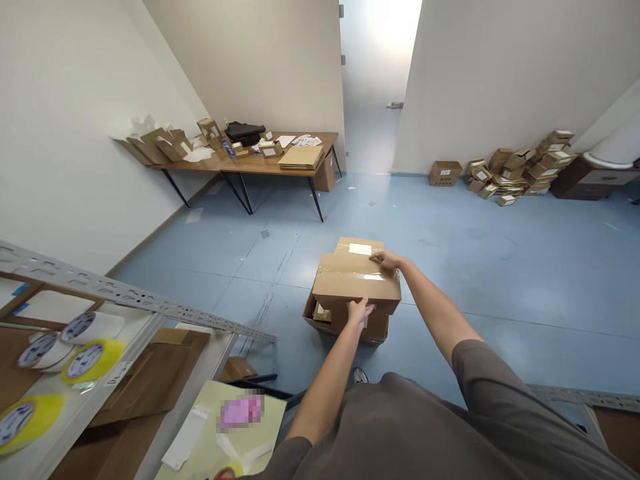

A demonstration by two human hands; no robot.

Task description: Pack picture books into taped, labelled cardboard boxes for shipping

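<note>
A closed brown cardboard box (357, 277) with shiny clear tape across its top is in front of me. Against its near side rests my left hand (359, 312), fingers partly bent at the edge; whether it grips the box is hard to tell. My right hand (387, 260) lies on the top near the right side, fingers pointing left. Behind it shows another box top with a white label (360, 249). Below is an open carton (320, 325) with small packages inside, partly hidden by the taped box.
A wooden table (260, 163) with flat cardboard and parcels stands against the back wall. Small boxes (543, 167) are piled at the back right. At left, a metal shelf (200, 323) holds tape rolls (86, 360) and cardboard. A pale green tabletop (270, 417) is at bottom left.
</note>
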